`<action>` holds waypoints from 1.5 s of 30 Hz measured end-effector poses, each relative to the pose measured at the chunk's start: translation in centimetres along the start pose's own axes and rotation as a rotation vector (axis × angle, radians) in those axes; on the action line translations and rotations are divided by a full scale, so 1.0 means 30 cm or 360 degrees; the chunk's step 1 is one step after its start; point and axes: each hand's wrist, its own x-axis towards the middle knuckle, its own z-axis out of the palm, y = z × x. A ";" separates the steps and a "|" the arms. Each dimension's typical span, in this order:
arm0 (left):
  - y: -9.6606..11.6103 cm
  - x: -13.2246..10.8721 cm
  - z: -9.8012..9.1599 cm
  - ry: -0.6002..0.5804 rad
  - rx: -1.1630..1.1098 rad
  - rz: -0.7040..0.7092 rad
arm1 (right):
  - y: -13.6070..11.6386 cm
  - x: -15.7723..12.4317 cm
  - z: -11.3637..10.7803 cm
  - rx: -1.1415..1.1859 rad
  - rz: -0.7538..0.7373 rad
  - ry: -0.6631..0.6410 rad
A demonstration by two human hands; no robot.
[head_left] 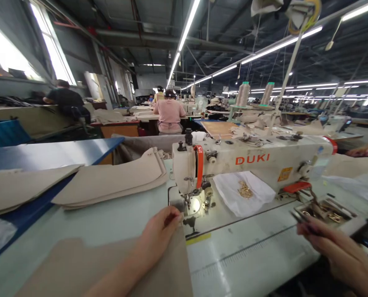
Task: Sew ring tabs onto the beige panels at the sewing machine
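A beige panel (109,264) was pinned under the left hand (159,231) beside the needle (188,202); a dark tool (304,220) was pinched in the right hand (332,243).

"DUKI" in orange-red capitals on front of white sewing machine arm (258,159) (only wording that reads clearly). Yellow sticker (284,173) further right on same arm, near orange lever: print too small to read. Ruler markings along sewing table (248,251) front edge: numbers illegible.
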 end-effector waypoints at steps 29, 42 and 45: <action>-0.031 0.013 0.013 -0.0037 -0.0293 0.0042 | -0.467 0.216 0.508 -0.0524 -0.1019 -0.0704; -0.017 0.017 0.001 0.0011 -0.0363 -0.0010 | -0.489 0.193 0.504 -0.0342 -0.1025 -0.0723; -0.016 0.015 -0.007 0.0043 -0.0392 -0.0053 | -0.485 0.128 0.433 -0.0137 -0.0898 -0.0721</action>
